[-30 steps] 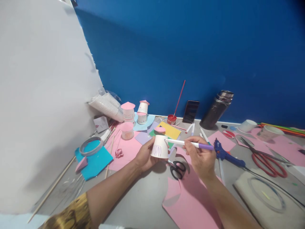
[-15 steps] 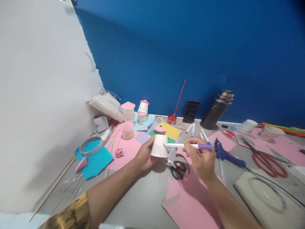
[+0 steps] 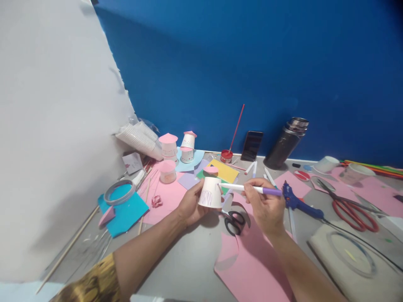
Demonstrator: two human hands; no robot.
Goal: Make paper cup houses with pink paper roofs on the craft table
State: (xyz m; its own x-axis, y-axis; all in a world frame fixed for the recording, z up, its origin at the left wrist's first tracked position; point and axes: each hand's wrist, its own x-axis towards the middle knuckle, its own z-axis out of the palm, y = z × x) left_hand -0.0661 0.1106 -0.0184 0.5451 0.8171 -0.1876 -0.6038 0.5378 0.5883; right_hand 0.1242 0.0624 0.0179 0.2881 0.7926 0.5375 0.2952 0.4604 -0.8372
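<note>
My left hand (image 3: 192, 204) is closed around a white paper cup (image 3: 211, 189), held upside down with its wide rim at the bottom. A purple scribbled arch marks the cup's front, low on its wall. In my right hand (image 3: 266, 205) is a white and purple felt-tip pen (image 3: 255, 190), lying nearly level. Its tip meets the upper right side of the cup, or is very close to it. Behind the cup lies a small pink paper disc (image 3: 210, 170). Black-handled scissors (image 3: 234, 222) rest just below and right of the cup.
Cups with pink paper cones (image 3: 168, 144) stand at the back left, near stacked paper cups (image 3: 140, 140). A tape roll (image 3: 119, 192) sits on blue felt. Rightward are a blue glue gun (image 3: 300, 203), red-handled scissors (image 3: 354, 214), a dark flask (image 3: 286, 142) and a phone (image 3: 252, 145).
The pen tip has risen a little along the cup's right side, and the pen now tilts slightly. My left hand still holds the cup in about the same place.
</note>
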